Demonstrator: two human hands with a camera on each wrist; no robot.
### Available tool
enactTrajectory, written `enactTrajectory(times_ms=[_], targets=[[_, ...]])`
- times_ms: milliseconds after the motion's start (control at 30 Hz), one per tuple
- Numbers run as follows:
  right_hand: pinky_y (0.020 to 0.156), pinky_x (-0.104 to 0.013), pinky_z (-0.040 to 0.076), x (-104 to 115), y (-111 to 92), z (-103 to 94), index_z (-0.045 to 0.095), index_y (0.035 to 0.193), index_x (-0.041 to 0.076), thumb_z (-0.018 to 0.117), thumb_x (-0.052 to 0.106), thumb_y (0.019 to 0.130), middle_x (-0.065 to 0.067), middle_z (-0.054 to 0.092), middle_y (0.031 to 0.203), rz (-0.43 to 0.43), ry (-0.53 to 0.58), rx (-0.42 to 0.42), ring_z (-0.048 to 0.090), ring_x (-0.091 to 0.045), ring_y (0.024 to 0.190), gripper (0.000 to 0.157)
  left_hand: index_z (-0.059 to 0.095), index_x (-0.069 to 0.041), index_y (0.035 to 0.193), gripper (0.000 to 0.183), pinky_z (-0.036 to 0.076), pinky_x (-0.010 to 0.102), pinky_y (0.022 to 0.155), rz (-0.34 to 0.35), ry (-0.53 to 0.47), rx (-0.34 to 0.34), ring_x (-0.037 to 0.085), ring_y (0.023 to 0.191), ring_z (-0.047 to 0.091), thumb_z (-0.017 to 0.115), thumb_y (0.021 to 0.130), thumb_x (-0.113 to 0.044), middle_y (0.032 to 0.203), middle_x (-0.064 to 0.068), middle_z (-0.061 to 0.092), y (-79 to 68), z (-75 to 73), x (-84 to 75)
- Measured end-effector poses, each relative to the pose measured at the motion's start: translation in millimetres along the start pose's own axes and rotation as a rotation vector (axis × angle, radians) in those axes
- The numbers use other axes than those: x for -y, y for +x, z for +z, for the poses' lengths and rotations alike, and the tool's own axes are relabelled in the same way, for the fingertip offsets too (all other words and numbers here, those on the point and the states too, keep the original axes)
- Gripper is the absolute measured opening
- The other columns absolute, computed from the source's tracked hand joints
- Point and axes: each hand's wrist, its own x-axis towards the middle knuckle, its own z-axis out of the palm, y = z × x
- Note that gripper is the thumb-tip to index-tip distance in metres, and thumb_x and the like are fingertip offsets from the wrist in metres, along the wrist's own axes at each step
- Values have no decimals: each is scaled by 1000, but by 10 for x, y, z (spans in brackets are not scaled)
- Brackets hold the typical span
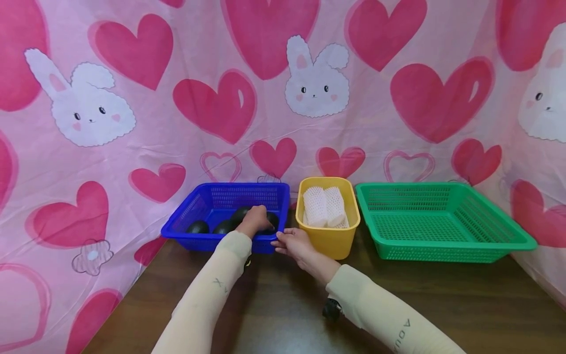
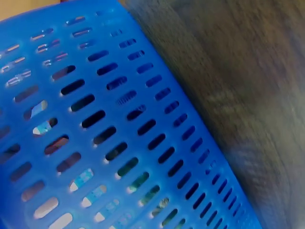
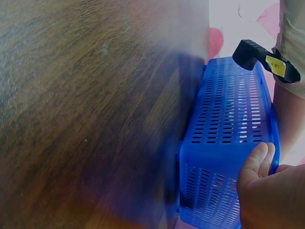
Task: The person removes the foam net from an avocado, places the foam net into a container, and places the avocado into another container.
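Observation:
My left hand (image 1: 256, 220) reaches down into the blue basket (image 1: 201, 242) among dark, rounded fruits that look like avocados (image 1: 197, 226). One dark fruit (image 1: 273, 220) lies right against the thumb side of this hand. Its fingertips are hidden, so a hold on that fruit cannot be made out. The left wrist view shows only the slotted wall of the basket (image 2: 109, 109) and the table. At the basket's front right corner my right hand (image 1: 295, 244) pinches the rim; in the right wrist view its thumb (image 3: 256, 160) lies on the outer wall.
Right of the blue basket stands a yellow bin (image 1: 329, 241) with white foam net sleeves (image 1: 325, 206) in it. A green basket (image 1: 442, 246) is farther right. All stand on a brown wooden table (image 1: 283, 305) before a pink heart-patterned cloth (image 1: 371, 128).

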Motion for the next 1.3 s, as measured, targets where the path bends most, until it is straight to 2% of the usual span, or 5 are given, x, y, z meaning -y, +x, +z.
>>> enactTrajectory(times_ms=[333, 600, 833, 1100, 1300], targets=[[73, -29, 56, 19, -6, -4, 53, 119, -8, 58, 7, 98, -18, 68, 99, 18, -21, -10, 70, -18, 79, 27, 57, 6, 116, 52, 47, 45, 92, 83, 125, 74, 34, 101, 62, 80, 79, -22, 112, 23, 63, -62, -31, -11], [73, -30, 56, 22, -10, -15, 53, 118, -8, 58, 8, 97, -17, 69, 97, 19, -28, -10, 70, -19, 80, 27, 55, 6, 121, 54, 46, 44, 95, 91, 133, 96, 33, 104, 61, 78, 81, -22, 115, 22, 62, -30, -21, 17], [73, -31, 56, 14, -19, -13, 53, 120, -8, 58, 9, 98, -17, 68, 97, 22, -5, 1, 70, -19, 80, 29, 55, 6, 120, 54, 45, 44, 96, 125, 129, 82, 34, 107, 60, 79, 80, -22, 116, 22, 62, -56, -25, 13], [73, -33, 56, -2, -53, -12, 54, 114, -8, 56, 11, 99, -12, 69, 86, -8, 20, 42, 68, -16, 74, 24, 54, 7, 125, 61, 43, 44, 99, 162, 129, 82, 35, 112, 57, 80, 79, -24, 120, 23, 61, -94, -56, 2], [74, -35, 56, 13, -93, -35, 55, 114, -10, 58, 10, 98, -16, 70, 88, -25, -9, 54, 69, -18, 75, 26, 51, 7, 130, 65, 41, 45, 101, 167, 101, 92, 36, 115, 56, 79, 81, -24, 123, 23, 59, -128, -97, 30]])
